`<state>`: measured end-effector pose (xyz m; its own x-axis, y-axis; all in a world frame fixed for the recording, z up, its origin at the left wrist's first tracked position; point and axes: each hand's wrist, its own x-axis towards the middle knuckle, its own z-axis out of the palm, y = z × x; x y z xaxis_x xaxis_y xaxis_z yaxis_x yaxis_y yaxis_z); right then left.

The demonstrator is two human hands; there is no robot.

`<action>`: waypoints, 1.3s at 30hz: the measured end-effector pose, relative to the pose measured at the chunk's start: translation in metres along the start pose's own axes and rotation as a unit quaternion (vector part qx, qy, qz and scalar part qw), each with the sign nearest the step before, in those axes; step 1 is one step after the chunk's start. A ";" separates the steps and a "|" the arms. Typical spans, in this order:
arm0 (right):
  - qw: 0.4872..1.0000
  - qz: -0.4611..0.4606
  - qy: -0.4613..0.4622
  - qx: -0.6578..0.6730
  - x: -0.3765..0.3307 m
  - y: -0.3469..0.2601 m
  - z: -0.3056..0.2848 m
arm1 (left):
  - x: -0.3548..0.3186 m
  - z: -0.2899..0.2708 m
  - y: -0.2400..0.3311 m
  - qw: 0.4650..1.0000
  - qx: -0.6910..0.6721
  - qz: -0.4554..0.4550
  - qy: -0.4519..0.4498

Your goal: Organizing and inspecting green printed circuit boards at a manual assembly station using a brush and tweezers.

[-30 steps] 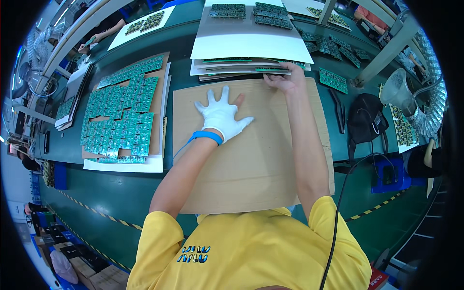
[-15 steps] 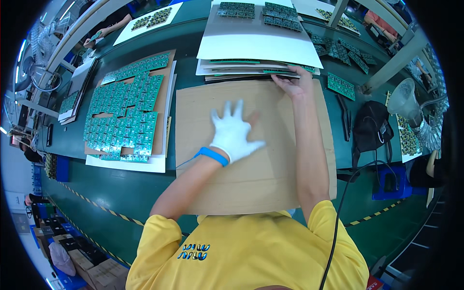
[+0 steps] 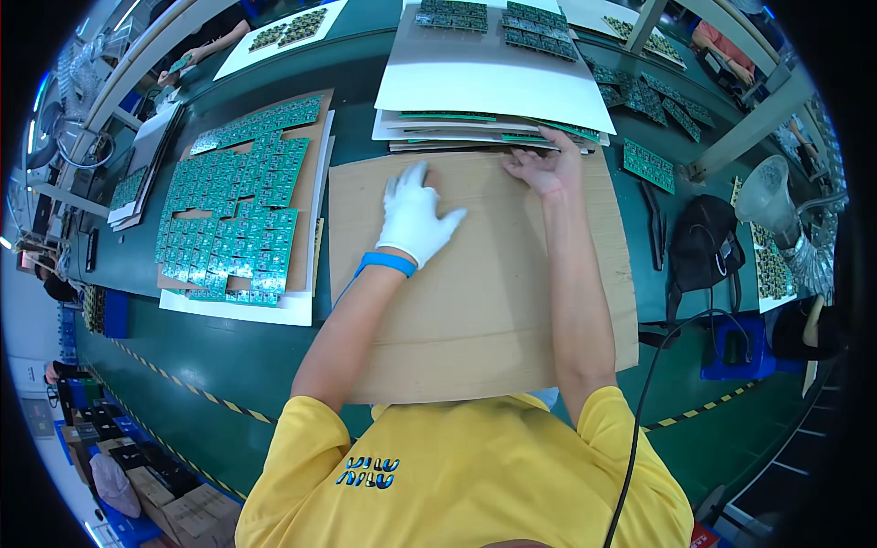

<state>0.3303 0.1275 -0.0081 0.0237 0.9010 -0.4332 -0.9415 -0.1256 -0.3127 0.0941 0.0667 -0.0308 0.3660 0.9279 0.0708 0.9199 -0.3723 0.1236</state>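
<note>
The cardboard (image 3: 480, 297) is tan, the wristband (image 3: 388, 262) blue.

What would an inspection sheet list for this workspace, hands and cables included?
Surface: green bench, largely covered.
Work items: brown cardboard sheet before the person; stacked sheets beyond it; green circuit boards at left.
Clutter: black bag, right of the cardboard.
Grip: gloved left hand open, apparently on the cardboard; bare right hand open at the stack's near edge, contact unclear.
Cables: black cable over the yellow shirt; corded blue wristband.
Surroundings: co-worker's forearm, upper left; striped floor tape.
</note>
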 end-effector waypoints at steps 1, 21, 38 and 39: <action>1.000 -0.011 0.008 0.021 0.000 0.004 0.003 | 0.002 0.014 -0.017 0.995 -0.072 -0.042 0.047; 0.981 -0.090 -0.054 -0.161 0.022 0.006 -0.034 | 0.131 0.004 -0.197 0.958 -0.273 -0.085 -0.012; 0.883 -0.073 -0.020 -0.463 -0.007 -0.011 -0.016 | 0.163 -0.078 -0.097 0.695 -0.653 -0.282 -0.110; 0.880 -0.077 -0.029 -0.467 -0.008 -0.010 -0.015 | 0.165 -0.074 -0.104 0.693 -0.661 -0.269 -0.101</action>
<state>0.3446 0.1151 -0.0137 0.0841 0.9538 -0.2886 -0.2411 -0.2615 -0.9346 0.0489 0.2570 0.0410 0.1550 0.8738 -0.4610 0.0474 0.4595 0.8869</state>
